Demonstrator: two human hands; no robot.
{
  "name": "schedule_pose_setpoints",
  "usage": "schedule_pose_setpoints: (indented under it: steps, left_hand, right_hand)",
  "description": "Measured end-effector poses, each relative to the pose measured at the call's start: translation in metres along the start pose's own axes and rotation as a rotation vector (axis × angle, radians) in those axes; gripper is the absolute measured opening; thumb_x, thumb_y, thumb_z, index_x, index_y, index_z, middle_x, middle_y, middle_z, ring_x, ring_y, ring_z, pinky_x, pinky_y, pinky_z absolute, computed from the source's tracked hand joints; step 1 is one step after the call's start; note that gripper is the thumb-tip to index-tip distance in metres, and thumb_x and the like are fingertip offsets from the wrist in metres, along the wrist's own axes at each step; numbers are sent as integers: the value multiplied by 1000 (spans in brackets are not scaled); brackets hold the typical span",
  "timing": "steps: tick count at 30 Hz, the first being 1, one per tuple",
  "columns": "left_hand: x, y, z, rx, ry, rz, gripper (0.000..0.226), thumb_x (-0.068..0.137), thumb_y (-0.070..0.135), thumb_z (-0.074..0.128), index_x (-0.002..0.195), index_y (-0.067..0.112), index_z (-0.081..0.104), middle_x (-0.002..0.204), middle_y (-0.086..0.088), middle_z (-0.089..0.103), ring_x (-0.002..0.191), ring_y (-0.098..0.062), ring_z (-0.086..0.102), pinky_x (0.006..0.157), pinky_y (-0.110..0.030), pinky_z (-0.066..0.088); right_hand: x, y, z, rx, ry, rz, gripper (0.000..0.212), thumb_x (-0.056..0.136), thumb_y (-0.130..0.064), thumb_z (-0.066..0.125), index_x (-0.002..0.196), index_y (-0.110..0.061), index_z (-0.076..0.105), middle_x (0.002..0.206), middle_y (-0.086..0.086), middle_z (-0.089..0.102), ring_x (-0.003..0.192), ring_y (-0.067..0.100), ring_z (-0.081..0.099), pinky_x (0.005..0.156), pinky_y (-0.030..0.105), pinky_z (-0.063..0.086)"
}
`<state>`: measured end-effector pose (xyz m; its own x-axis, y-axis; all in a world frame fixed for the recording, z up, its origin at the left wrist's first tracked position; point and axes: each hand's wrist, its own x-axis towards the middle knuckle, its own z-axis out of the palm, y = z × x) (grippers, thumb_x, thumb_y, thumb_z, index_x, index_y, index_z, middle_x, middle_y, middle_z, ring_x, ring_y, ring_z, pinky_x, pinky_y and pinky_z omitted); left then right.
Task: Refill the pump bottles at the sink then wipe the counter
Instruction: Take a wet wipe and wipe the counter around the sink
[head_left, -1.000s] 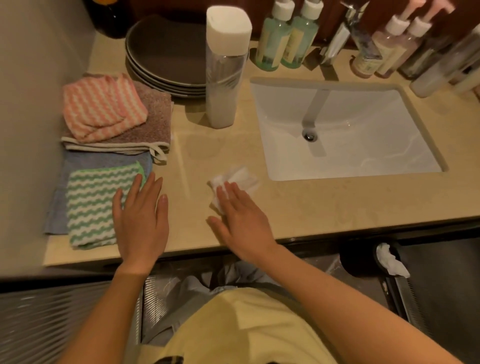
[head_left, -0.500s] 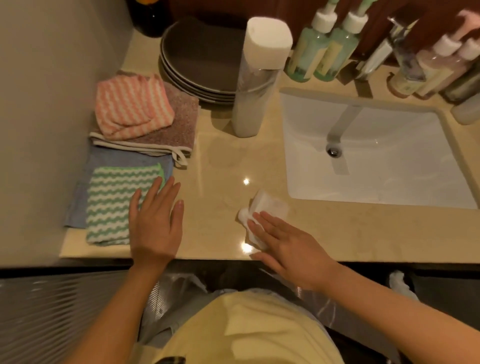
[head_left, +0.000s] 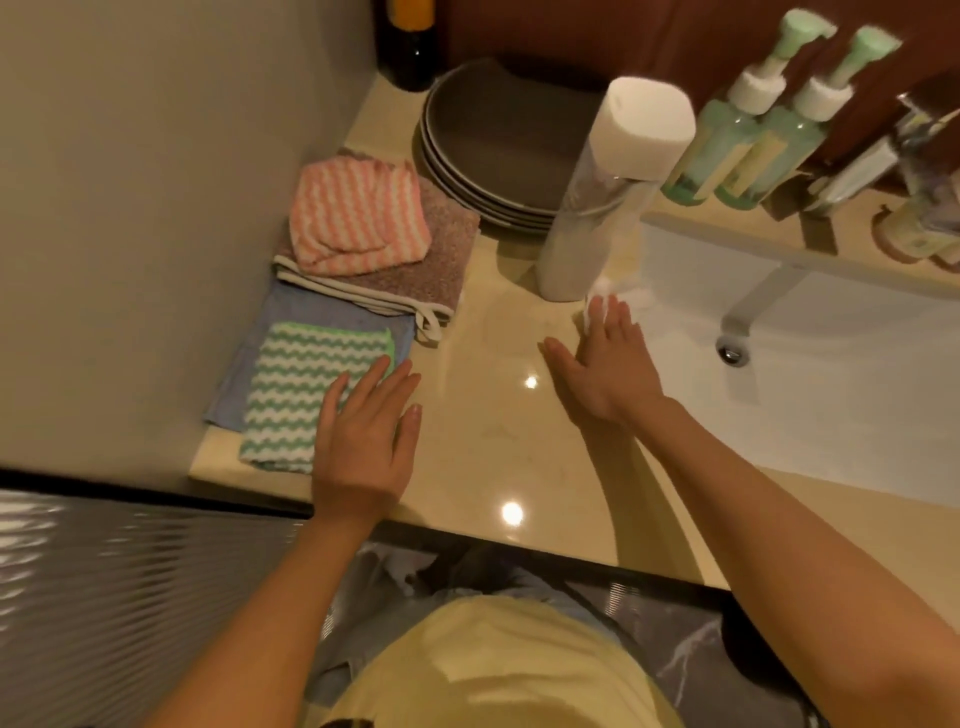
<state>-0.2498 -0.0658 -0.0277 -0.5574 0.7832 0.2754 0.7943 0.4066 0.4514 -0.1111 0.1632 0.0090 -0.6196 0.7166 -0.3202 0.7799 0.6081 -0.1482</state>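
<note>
White tissue (head_left: 597, 304) under our flat right hand (head_left: 608, 369) has reached the tall bottle (head_left: 597, 208); left hand (head_left: 363, 436) flat; wiping progresses.

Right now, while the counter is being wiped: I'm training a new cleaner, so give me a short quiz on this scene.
1. True or false: the right hand presses a white wipe on the counter, beside the tall white-capped bottle.
2. The left hand rests partly on: A the pink striped cloth, B the green zigzag cloth, C the plates.
3. How many green pump bottles stand near the sink's back corner?

Key: 1 true; 2 B; 3 two.
</note>
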Motion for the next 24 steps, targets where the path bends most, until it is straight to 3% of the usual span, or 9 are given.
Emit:
schedule_pose_setpoints:
  steps: [9, 12, 14, 17, 19, 22, 24]
  left_hand:
    - [0, 1, 1, -11, 15, -2, 44, 98, 30, 32, 119, 9, 64, 130, -2, 59, 131, -14, 42, 113, -41, 20]
    - [0, 1, 1, -13, 23, -3, 43, 97, 29, 33, 117, 9, 65, 129, -2, 60, 130, -14, 43, 113, -42, 21]
    - [0, 1, 2, -11, 42, 0, 42, 96, 28, 34, 115, 8, 66, 128, -3, 61, 129, -14, 44, 113, -43, 22]
    - [0, 1, 2, -2, 57, 10, 41, 96, 27, 35, 114, 8, 67, 127, -3, 61, 128, -15, 45, 113, -42, 22]
    - [0, 0, 3, 7, 56, 11, 41, 97, 27, 35, 114, 8, 67, 127, -3, 61, 129, -15, 45, 114, -42, 21]
    - [0, 0, 3, 16, 65, 16, 41, 97, 26, 35, 113, 8, 68, 126, -3, 62, 128, -16, 46, 113, -42, 21]
    - [0, 1, 3, 18, 70, 23, 41, 97, 27, 35, 112, 8, 68, 126, -3, 62, 128, -16, 47, 113, -41, 21]
  right_hand:
    - [-105, -30, 26, -10, -72, -286, 89, 88, -72, 17, 148, -15, -16, 155, 1, -16, 141, 15, -22, 113, 26, -10]
    - [-142, -34, 38, -94, -102, -355, 84, 91, -68, 19, 150, -10, 6, 157, 8, 8, 145, 23, 2, 116, 34, 14]
    - [-157, -34, 44, -103, -95, -357, 78, 93, -64, 22, 146, -8, 28, 151, 10, 29, 140, 26, 25, 108, 38, 35]
    - [-156, -34, 42, -110, -114, -351, 75, 94, -63, 22, 144, -8, 34, 149, 10, 35, 138, 27, 31, 104, 37, 40]
    - [-141, -40, 35, -128, -125, -381, 77, 94, -64, 19, 148, -8, 21, 154, 11, 21, 142, 28, 17, 110, 39, 31]
    - [-105, -56, 22, -116, -193, -400, 83, 92, -65, 18, 146, -11, -14, 154, 10, -16, 140, 27, -20, 118, 41, 2]
    - [-76, -69, 13, -150, -206, -361, 85, 92, -64, 20, 145, -10, -20, 152, 11, -23, 139, 28, -26, 117, 40, -5]
